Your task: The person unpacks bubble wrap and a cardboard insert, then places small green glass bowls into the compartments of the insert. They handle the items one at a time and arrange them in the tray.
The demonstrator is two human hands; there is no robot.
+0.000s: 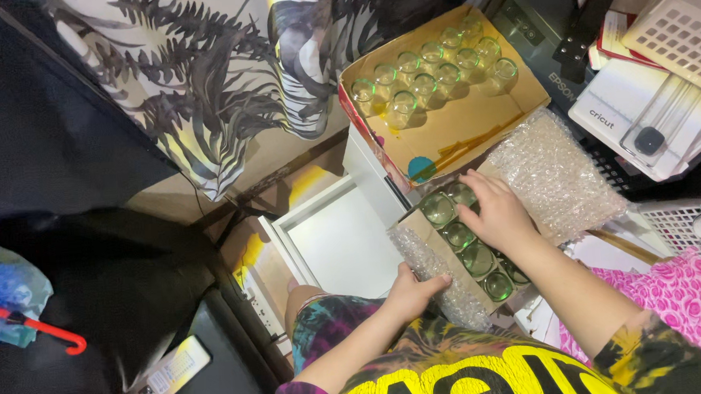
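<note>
1. The right hand [495,210] sits just right of the frame's centre, palm down, fingers bent and spread over the upper end of a small cardboard box [430,231]. Its fingertips dip among the green glass jars [477,258] packed inside; whether they are closed round one jar cannot be told, since the hand hides what lies under it.
2. The right forearm runs from the lower right corner up and leftward to that hand, crossing the box's right side.
3. The left hand [411,289] is at lower centre, fingers curled in a narrow grip on the bubble wrap [436,277] that laps over the box's lower left edge, thumb on top.
4. The left forearm comes up from the bottom edge, beside a patterned knee and a tie-dye shirt with yellow print.
5. The small box lies tilted, running from centre toward the lower right, with jars showing in a row along it, open mouths up.
6. A second sheet of bubble wrap [554,172] lies just right of the right hand, touching the box's upper end.
7. Above, in the upper middle of the frame, a larger open carton [476,124] holds two rows of clear glass jars [432,70] along its far side.
8. A white open drawer [345,242] shows left of the small box.
</note>
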